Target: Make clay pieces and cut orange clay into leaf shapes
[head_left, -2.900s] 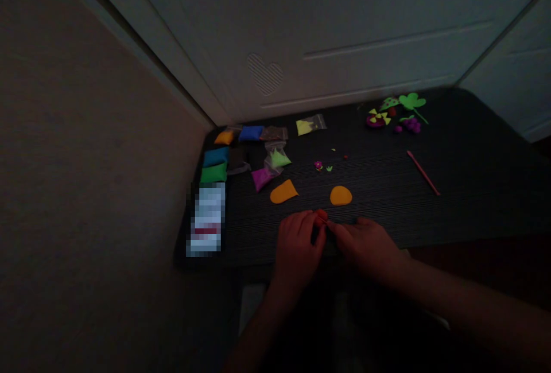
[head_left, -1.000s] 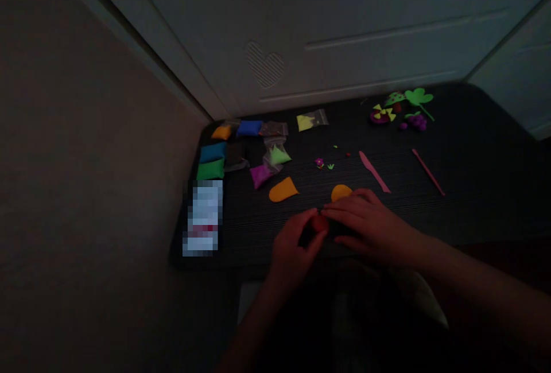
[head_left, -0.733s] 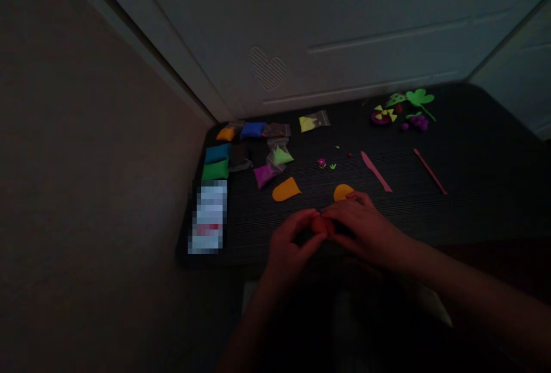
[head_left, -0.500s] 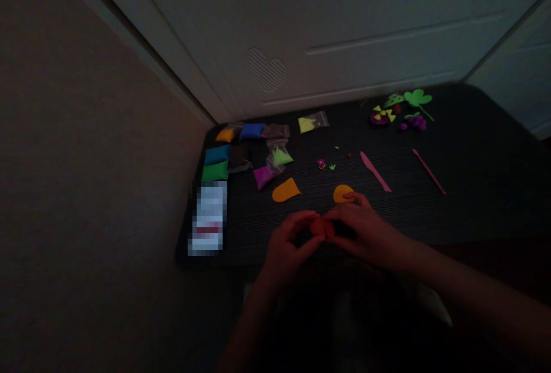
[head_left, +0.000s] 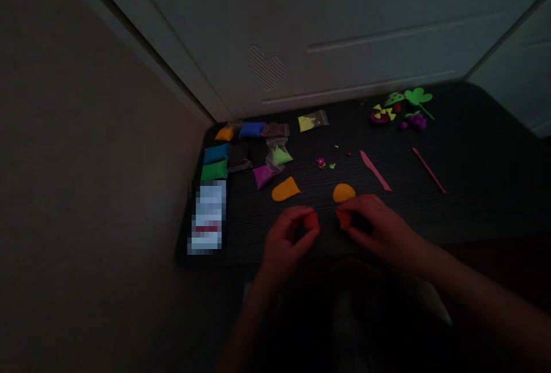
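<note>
Between the thumb and fingers of my left hand (head_left: 287, 238) is a piece of red modelling clay (head_left: 312, 221). A second red clay piece (head_left: 343, 218) is pinched in my right hand (head_left: 373, 225). A gap separates the two pieces, and both hands are over the front part of the dark table. Just beyond my right hand lies a flat orange clay disc (head_left: 344, 193). Beyond my left hand is a flat orange clay piece (head_left: 286, 189) with one rounded end and one straight end.
Clay packets (head_left: 216, 154) and a blurred-out bright screen (head_left: 208, 218) occupy the left side. A pink clay knife (head_left: 375, 170) and a thin pink tool (head_left: 429, 170) lie to the right. Finished clay shapes (head_left: 416, 121) sit at the back right; a tiny purple flower (head_left: 321, 162) lies mid-table.
The red clay, held between both hands before, is now in two separate pieces, one in each hand. My right hand has moved to the right, uncovering the orange disc.
</note>
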{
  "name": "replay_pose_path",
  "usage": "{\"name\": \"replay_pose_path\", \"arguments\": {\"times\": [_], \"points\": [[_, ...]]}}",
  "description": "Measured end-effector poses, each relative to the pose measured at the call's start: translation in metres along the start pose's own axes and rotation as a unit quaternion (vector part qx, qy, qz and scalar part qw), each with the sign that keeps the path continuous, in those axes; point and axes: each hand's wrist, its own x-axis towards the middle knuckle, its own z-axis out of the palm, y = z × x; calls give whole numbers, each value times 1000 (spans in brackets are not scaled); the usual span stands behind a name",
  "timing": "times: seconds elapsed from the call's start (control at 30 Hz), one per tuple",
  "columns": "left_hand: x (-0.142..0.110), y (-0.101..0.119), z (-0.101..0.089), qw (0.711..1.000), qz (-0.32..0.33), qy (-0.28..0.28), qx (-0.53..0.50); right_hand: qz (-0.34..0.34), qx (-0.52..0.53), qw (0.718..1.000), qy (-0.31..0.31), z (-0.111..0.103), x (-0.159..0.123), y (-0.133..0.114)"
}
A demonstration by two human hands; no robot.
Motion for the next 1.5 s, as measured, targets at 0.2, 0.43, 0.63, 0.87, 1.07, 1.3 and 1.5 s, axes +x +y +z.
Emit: {"name": "replay_pose_path", "arguments": {"times": [0.2,0.43,0.63,0.87,1.07,1.3,1.5], "points": [[4,3,-1,1000,1,4,2,41,76,996,14,-1,-6,-3],[38,27,-21,993,15,38,112,89,48,995,24,-7,-9,20],[122,35,-23,932,168,-22,321,130,-7,990,56,-14,-8,42],[182,10,-3,819,195,-69,535,157,-41,983,87,-23,-4,60],[183,7,-6,795,184,-85,571,128,-76,984,96,-19,0,63],[150,36,10,790,217,-80,568,137,-137,977,91,-14,3,67],[96,36,39,819,161,-181,521,147,-157,971,103,-12,1,68]]}}
